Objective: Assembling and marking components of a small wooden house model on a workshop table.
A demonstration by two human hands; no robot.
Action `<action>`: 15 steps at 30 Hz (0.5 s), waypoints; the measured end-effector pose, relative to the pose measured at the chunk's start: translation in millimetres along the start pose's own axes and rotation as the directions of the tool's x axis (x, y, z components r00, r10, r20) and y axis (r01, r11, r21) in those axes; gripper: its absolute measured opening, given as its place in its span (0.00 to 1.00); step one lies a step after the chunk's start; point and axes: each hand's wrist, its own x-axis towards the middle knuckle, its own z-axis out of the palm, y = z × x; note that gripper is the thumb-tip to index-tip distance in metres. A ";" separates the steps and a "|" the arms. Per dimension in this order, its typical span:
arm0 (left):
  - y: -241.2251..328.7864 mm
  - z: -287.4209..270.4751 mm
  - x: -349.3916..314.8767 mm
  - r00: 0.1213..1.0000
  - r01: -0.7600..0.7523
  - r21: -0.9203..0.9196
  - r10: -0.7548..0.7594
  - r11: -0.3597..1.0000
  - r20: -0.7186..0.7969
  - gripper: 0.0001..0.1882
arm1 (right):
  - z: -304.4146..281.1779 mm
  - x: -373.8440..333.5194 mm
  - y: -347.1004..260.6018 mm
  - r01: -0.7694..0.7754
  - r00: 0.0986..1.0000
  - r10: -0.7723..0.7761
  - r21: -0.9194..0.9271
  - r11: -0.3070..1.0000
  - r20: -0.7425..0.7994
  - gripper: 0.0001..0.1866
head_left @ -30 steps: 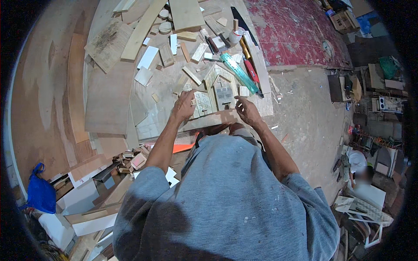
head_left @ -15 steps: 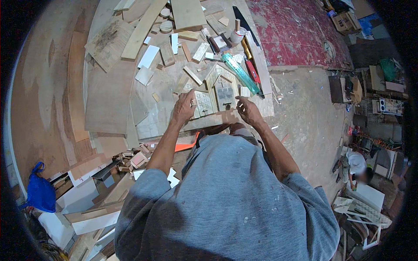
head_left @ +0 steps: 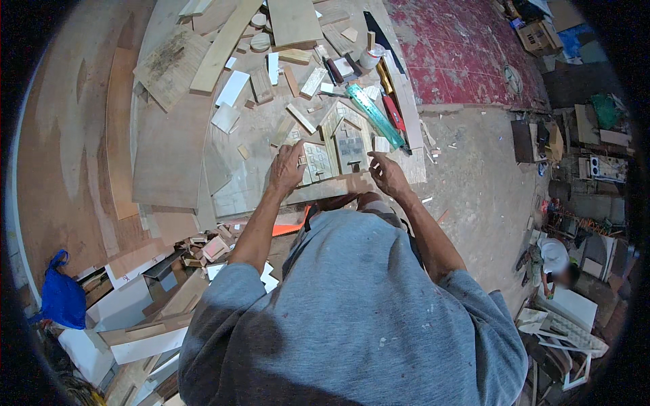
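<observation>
My left hand [head_left: 286, 166] is closed at the left edge of a pale wooden panel [head_left: 317, 162] marked with small window-like shapes. Beside that panel lies a house-shaped wooden piece [head_left: 365, 128] with a peaked top and a grey patterned face [head_left: 350, 143]. Just off its lower right side is my right hand [head_left: 388, 174], fingers bent and apart, with nothing visible in them. A small pale wooden block [head_left: 381, 144] sits above my right fingertips. Both pieces lie close to the near edge of the worktable.
A green level-like strip [head_left: 372, 115], a red-handled tool [head_left: 393, 112], a hand saw [head_left: 383, 40] and a white cup [head_left: 370, 58] lie to the right. Wood offcuts [head_left: 261, 84] cover the far table. A blue bag [head_left: 63, 298] is lower left; another person [head_left: 554, 256] is far right.
Almost nothing differs. Both hands keep nearly the same places; the view has shifted very slightly.
</observation>
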 end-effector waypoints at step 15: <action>21.3 -24.0 -12.0 0.985 0.118 -0.176 -0.137 0.977 -0.103 0.44 | -17.3 -33.0 3.9 -0.143 0.989 0.145 0.108 0.984 -0.013 0.23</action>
